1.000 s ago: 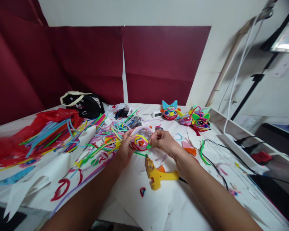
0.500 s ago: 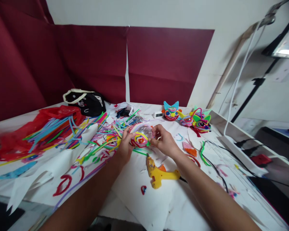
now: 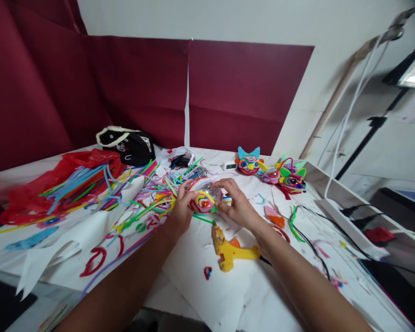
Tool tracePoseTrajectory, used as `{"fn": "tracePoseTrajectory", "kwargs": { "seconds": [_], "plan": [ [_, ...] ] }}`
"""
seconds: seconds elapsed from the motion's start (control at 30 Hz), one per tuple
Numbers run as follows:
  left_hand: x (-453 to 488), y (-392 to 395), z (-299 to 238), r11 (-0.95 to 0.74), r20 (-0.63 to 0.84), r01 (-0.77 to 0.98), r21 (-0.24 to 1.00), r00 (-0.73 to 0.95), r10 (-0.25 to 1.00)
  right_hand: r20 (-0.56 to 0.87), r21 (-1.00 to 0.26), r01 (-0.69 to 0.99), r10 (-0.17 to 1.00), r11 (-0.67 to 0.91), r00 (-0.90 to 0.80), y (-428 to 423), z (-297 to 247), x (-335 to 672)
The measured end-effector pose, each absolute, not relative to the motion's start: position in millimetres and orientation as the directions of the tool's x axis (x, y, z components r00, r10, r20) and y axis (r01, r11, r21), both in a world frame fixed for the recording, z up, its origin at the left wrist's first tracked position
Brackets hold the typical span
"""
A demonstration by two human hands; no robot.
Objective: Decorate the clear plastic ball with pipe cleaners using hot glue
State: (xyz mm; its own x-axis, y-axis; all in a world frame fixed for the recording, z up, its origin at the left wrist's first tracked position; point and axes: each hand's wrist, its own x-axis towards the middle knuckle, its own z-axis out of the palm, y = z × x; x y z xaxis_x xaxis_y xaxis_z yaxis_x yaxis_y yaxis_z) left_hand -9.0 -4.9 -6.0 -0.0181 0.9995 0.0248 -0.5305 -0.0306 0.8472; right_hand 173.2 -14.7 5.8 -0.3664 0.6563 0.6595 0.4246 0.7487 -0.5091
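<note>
Between my two hands is a clear plastic ball (image 3: 213, 192) partly covered with coloured pipe cleaners, showing a pink, yellow and red eye-like patch on its near side. My left hand (image 3: 184, 207) grips its left side, thumb in front. With thumb and forefinger, my right hand (image 3: 235, 203) holds the right edge. Just below them a yellow hot glue gun (image 3: 230, 251) lies on white paper, nozzle pointing up toward the ball. A small red, white and blue pipe-cleaner piece (image 3: 207, 272) rests nearer to me.
Loose pipe cleaners (image 3: 148, 193) spread leftward to a red plastic bag (image 3: 24, 189). A black pouch (image 3: 126, 146) stands behind. Finished animal-face crafts (image 3: 249, 162) sit at the back right. A white power strip (image 3: 349, 226) with black cables lines the right side.
The view has shifted slightly, so the scene sits a little further right. My right fingers have spread a little on the ball; both hands keep hold of it.
</note>
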Motion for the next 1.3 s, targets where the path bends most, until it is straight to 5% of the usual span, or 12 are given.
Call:
{"fn": "tracePoseTrajectory", "kwargs": {
  "seconds": [0.83,1.3],
  "plan": [
    [-10,-4,-6,-0.029,0.025,-0.565,0.825,-0.015,1.000,0.674,-0.145,0.656,0.559,0.741,-0.483,-28,9,164],
    [-10,-5,-9,-0.028,0.068,-0.586,0.810,0.047,0.997,0.704,-0.127,0.673,0.544,0.729,-0.456,-28,4,161]
  ]
}}
